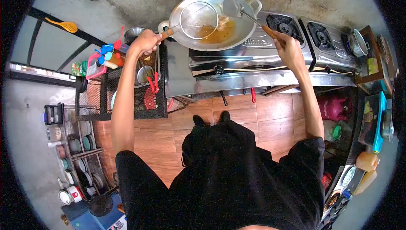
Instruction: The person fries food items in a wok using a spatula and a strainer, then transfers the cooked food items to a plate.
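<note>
My left hand [147,43] is closed round the wooden handle of a wire mesh strainer [198,20]. Its round basket overlaps the left half of a large wok [182,40] on the stove. With my right hand [289,49] I grip the wooden handle of a metal spatula [232,8], whose broad blade is over the wok's right side. Yellowish-brown oil [218,35] covers the bottom of the wok. A pale piece of food [223,22] lies in it between strainer and spatula.
Right of the wok are a bare burner [284,26] and a second stove [325,38] with a metal pot [357,43] at its far end. A black mesh rack [99,97] on the left holds bottles, a small pan and red-handled tongs [154,82].
</note>
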`<state>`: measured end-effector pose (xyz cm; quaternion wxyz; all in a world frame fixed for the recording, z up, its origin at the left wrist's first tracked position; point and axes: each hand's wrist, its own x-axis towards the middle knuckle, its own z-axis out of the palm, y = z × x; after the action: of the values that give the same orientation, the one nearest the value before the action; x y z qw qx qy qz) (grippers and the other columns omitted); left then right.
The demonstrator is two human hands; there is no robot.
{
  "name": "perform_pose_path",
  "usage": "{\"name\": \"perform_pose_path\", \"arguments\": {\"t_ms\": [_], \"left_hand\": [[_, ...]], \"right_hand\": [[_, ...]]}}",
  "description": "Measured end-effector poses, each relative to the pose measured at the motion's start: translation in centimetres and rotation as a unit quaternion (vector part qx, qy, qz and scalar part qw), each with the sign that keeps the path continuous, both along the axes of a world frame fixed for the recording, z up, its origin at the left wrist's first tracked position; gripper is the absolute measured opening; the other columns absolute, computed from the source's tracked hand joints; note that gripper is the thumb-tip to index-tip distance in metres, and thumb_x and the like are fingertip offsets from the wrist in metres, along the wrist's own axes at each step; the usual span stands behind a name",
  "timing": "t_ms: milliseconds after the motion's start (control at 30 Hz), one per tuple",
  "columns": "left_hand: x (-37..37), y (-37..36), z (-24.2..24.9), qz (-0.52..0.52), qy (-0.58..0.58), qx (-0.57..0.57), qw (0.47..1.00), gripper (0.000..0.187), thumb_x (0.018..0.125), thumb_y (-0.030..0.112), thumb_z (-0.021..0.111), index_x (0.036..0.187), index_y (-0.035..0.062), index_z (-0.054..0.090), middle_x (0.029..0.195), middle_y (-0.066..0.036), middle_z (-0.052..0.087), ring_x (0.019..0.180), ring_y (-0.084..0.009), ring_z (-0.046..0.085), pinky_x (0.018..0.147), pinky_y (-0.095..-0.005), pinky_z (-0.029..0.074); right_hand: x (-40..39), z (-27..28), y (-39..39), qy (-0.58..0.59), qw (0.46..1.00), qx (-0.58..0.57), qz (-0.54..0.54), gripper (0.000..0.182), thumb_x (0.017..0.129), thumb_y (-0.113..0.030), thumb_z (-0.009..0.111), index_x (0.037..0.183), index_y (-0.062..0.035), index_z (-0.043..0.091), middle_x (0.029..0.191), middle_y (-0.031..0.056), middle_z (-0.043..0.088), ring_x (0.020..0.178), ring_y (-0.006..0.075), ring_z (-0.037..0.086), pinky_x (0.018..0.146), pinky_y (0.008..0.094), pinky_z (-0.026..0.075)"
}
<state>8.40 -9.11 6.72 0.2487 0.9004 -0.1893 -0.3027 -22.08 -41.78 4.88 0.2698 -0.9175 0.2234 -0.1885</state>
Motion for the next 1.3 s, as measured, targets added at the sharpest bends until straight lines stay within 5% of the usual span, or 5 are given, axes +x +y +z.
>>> {"name": "perform_pose_path", "arguments": {"t_ms": [500,800,933,1033,1300], "left_hand": [[2.3,0.8,0.8,0.054,-0.091,-0.057,0.993,0.039,0.093,0.034,0.048,0.078,-0.0011,0.055,0.052,-0.003,0.047,0.035,-0.0101,0.037,0.033,-0.0276,0.025],[2.4,0.2,-0.9,0.012,-0.132,-0.033,0.991,0.04,0.094,0.034,0.048,0.078,-0.0022,0.056,0.052,-0.005,0.049,0.035,-0.0114,0.041,0.034,-0.0289,0.029],[1.9,-0.4,-1.6,-0.027,-0.219,-0.002,0.975,0.047,0.093,0.034,0.049,0.063,-0.0028,0.057,0.051,-0.01,0.054,0.041,-0.0201,0.052,0.043,-0.0375,0.041],[1.8,-0.7,-2.2,-0.038,-0.225,-0.003,0.974,0.051,0.093,0.034,0.048,0.059,-0.0033,0.056,0.05,-0.012,0.053,0.041,-0.0223,0.053,0.046,-0.0391,0.042],[1.2,-0.2,-0.1,-0.004,-0.057,-0.032,0.998,0.04,0.094,0.033,0.049,0.076,-0.0024,0.056,0.052,-0.005,0.05,0.036,-0.0124,0.04,0.036,-0.0311,0.031]], "right_hand": [[0.3,-1.7,2.8,-0.01,0.997,-0.024,0.071,0.025,0.08,-0.003,0.056,0.103,0.0017,0.064,0.079,0.0297,0.058,0.078,0.0433,0.06,0.068,0.0443,0.049],[4.0,-3.5,0.0,-0.011,0.999,-0.039,0.034,0.033,0.081,-0.005,0.055,0.111,-0.0132,0.064,0.081,0.0281,0.059,0.077,0.0422,0.06,0.067,0.0471,0.05],[4.5,-4.8,-2.3,-0.054,0.997,-0.033,0.052,0.029,0.08,-0.006,0.058,0.108,0.0,0.063,0.079,0.0285,0.06,0.073,0.0394,0.063,0.067,0.041,0.049],[4.1,-2.4,-1.7,-0.017,0.998,-0.018,0.051,0.029,0.08,-0.006,0.058,0.108,0.0004,0.063,0.082,0.028,0.061,0.075,0.0371,0.065,0.069,0.0399,0.05],[2.5,-1.7,-1.5,-0.031,0.998,-0.041,0.034,0.03,0.079,-0.006,0.057,0.108,-0.0022,0.063,0.079,0.0262,0.061,0.074,0.0411,0.061,0.067,0.0439,0.049]]}}
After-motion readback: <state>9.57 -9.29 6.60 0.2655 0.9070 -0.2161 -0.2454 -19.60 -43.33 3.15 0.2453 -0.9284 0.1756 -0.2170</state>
